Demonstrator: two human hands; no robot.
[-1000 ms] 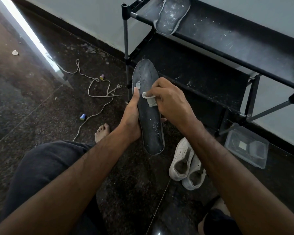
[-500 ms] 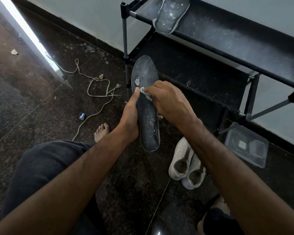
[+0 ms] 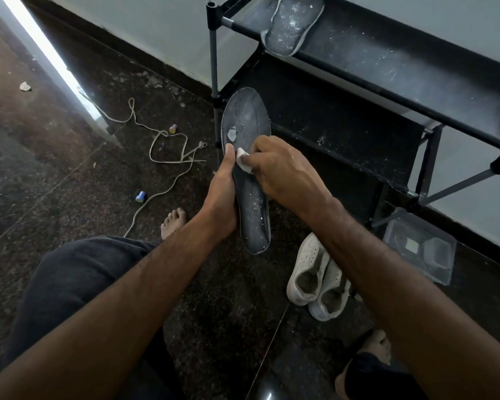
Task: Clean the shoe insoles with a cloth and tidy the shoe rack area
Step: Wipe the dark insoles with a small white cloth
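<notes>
A dark, dusty insole (image 3: 247, 122) stands upright in front of me, with a pale flake stuck near its toe end. My left hand (image 3: 221, 197) grips its left edge, thumb laid along the rim. My right hand (image 3: 280, 171) pinches a small white cloth (image 3: 243, 163) and presses it on the middle of the insole. A second dusty insole (image 3: 290, 24) lies on the top shelf of the black shoe rack (image 3: 387, 70).
A pair of white sneakers (image 3: 315, 278) lies on the dark floor under my right forearm. A clear plastic container (image 3: 419, 246) sits by the rack's foot. White laces (image 3: 168, 151) and two small caps (image 3: 141, 196) lie at the left, near my bare foot (image 3: 173, 222).
The insole has tilted and risen slightly. My right hand with the cloth has moved up the insole, from its middle toward the toe end.
</notes>
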